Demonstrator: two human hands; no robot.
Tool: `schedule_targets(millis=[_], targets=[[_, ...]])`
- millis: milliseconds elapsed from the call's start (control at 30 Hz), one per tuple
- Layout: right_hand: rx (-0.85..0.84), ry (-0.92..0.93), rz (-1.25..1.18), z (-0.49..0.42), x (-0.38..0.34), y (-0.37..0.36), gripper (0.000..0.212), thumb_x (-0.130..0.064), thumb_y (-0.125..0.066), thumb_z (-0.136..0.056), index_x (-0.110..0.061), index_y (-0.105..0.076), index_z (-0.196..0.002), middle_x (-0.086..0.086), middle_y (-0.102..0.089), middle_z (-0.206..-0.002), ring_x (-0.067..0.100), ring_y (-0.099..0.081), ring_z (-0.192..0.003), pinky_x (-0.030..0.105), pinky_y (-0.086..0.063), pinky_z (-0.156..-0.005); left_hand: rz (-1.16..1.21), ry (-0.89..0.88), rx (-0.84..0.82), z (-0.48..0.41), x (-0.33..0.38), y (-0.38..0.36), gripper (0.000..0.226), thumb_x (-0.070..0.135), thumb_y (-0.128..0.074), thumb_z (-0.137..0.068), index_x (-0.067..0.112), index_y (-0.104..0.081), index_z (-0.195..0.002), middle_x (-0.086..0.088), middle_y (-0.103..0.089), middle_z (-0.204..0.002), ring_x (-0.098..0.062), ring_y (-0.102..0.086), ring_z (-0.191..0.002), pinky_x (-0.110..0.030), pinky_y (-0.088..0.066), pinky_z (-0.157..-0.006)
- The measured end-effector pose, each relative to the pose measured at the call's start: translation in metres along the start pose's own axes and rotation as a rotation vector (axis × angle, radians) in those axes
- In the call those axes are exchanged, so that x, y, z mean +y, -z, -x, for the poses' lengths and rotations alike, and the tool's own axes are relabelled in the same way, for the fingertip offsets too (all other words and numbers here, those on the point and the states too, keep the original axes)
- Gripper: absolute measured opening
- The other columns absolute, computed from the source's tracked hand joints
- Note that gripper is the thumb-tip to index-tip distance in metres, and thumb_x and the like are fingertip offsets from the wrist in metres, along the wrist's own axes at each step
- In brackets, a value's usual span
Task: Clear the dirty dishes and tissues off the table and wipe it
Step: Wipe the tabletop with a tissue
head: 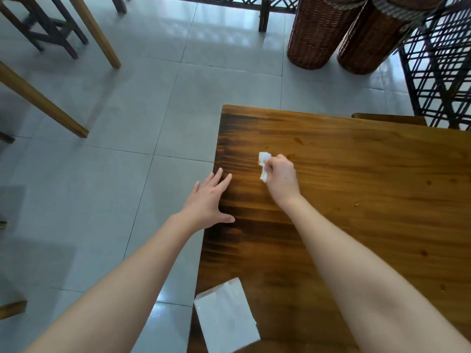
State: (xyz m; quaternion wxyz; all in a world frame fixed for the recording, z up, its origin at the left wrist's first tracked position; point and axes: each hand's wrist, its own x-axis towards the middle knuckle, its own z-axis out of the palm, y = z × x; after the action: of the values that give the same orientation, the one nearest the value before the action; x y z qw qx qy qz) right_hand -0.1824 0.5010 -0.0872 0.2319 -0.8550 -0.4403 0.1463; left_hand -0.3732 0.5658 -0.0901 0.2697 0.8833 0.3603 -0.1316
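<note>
Tissue [263, 164] clamped in the right hand [281, 178] on the wooden table [356, 200].
Head view: right fingers curl tight around the crumpled tissue, near the table's left edge; left hand [207, 200] lies flat, fingers spread, at eight o'clock of it. White paper bag [225, 317] at six o'clock, contents unseen; two wicker baskets [316, 34] at one o'clock.

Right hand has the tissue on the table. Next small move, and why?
Probably slide the crumpled white tissue, pinched in the right hand, slightly forward and right across the brownish spots on the brown wooden table: they show just beyond the tissue. The left hand rests open at the table's edge.
</note>
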Motion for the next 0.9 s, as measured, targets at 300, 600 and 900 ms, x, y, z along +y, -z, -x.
schedule_targets(millis=[300,600,900], targets=[[0.066,-0.114,-0.057,0.050,0.042,0.018,0.017,-0.003,-0.052,-0.092,-0.001,-0.068,-0.086,0.013,-0.062,-0.084,0.026,-0.057,-0.079,0.037,-0.046,-0.069,-0.055,0.025,-0.014,-0.020,0.006,0.011,0.120,0.055,-0.076,-0.070,0.024,0.004,-0.153,0.001,0.009,-0.161,-0.021,0.004,-0.148,-0.044,-0.003,-0.117],[-0.013,0.101,-0.098,0.044,-0.013,-0.016,0.012,-0.009,-0.061,-0.090,-0.005,-0.069,-0.097,0.005,-0.064,-0.087,0.011,-0.059,-0.076,0.020,-0.051,-0.068,-0.054,0.011,-0.008,-0.036,0.008,0.012,0.131,0.058,-0.079,-0.064,0.023,0.012,-0.152,0.004,0.009,-0.161,-0.018,0.005,-0.148,-0.042,0.000,-0.116],[0.128,-0.141,-0.086,-0.018,0.036,0.018,0.016,-0.006,-0.052,-0.093,-0.005,-0.069,-0.096,0.009,-0.065,-0.096,0.018,-0.059,-0.087,0.023,-0.045,-0.073,-0.057,-0.002,-0.027,-0.045,0.000,0.020,0.131,0.056,-0.080,-0.064,0.022,0.011,-0.152,0.003,0.009,-0.161,-0.018,0.005,-0.148,-0.040,0.000,-0.116]])
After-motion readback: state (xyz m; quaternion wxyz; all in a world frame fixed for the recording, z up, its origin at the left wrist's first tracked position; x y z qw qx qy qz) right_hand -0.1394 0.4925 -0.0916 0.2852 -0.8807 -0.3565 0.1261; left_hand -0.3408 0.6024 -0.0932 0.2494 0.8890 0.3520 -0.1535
